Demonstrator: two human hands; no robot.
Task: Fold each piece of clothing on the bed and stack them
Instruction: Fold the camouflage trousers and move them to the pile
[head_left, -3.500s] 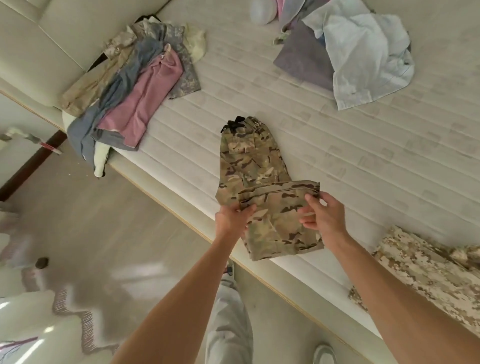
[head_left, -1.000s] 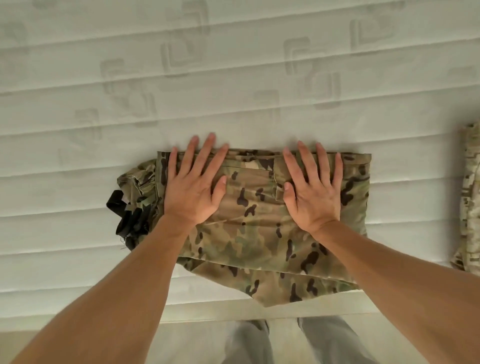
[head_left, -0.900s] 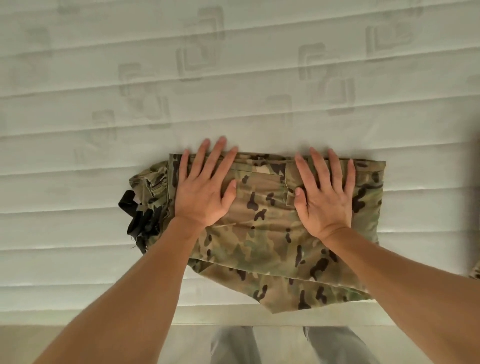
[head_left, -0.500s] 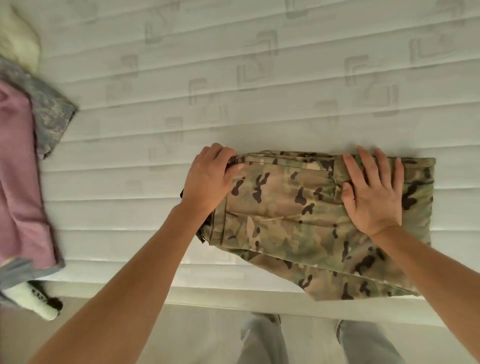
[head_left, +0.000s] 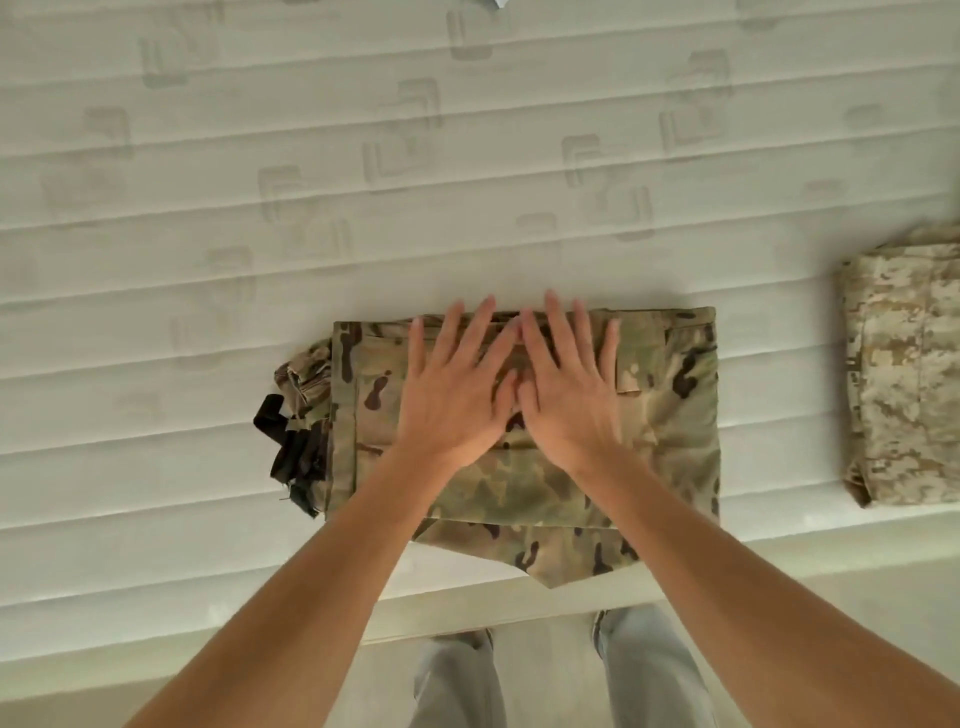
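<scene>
A pale, cream-white mattress (head_left: 311, 156) filled most of the view, quilted in long horizontal channels and stamped with faint nested-square motifs. Its near edge ran as a smooth, lighter border (head_left: 156, 639) across the lower part of the frame. Below that lay a strip of light beige floor (head_left: 545, 670). The light was soft and even, casting only faint shadows.

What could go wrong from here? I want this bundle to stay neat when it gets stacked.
The folded camouflage trousers lie at the mattress edge, and a lower flap pokes out past it, so the fold may sag or slide off. Black straps stick out at the left end and could snag. Once the left hand and right hand stop pressing, the layers may spring open.
</scene>
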